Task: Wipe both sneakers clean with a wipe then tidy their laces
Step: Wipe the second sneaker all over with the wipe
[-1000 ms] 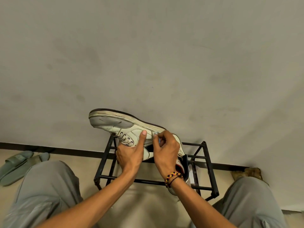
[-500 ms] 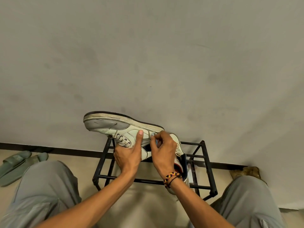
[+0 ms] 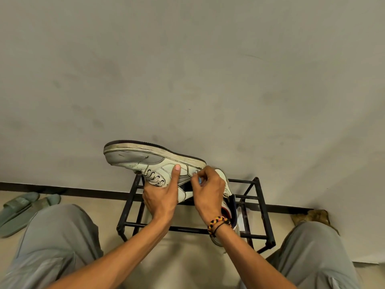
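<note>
Presently — step: wiping the side of a white sneaker [image 3: 154, 161], judged from the grip; the laces look not yet tidied.
Sneaker position: held up in the air on its side, sole away from the person, toe out past the left thumb, heel hidden behind the right hand.
Left hand [image 3: 161, 197]: clamped on the sneaker from below, thumb laid flat up the side panel, the other fingers out of sight behind the shoe.
Right hand [image 3: 209, 191]: fingers curled together, pinching something small and pale blue, likely the wipe [image 3: 200, 180], against the upper near the sole edge; too small to be sure.
Doing it well: keep the left thumb braced opposite the rubbing point; work short strokes along the sole seam, where dark scuffs show; refold the wipe to a fresh face.
Second sneaker [image 3: 229, 207]: just under the right wrist, on the black metal rack [image 3: 258, 197], mostly hidden.
Edges: rack bars sit close below both hands; a dropped elbow could knock them.
Open room: bare wall [image 3: 187, 69] beyond the hands; both knees flank the forearms; green slides [image 3: 25, 207] lie well off past the left elbow.
</note>
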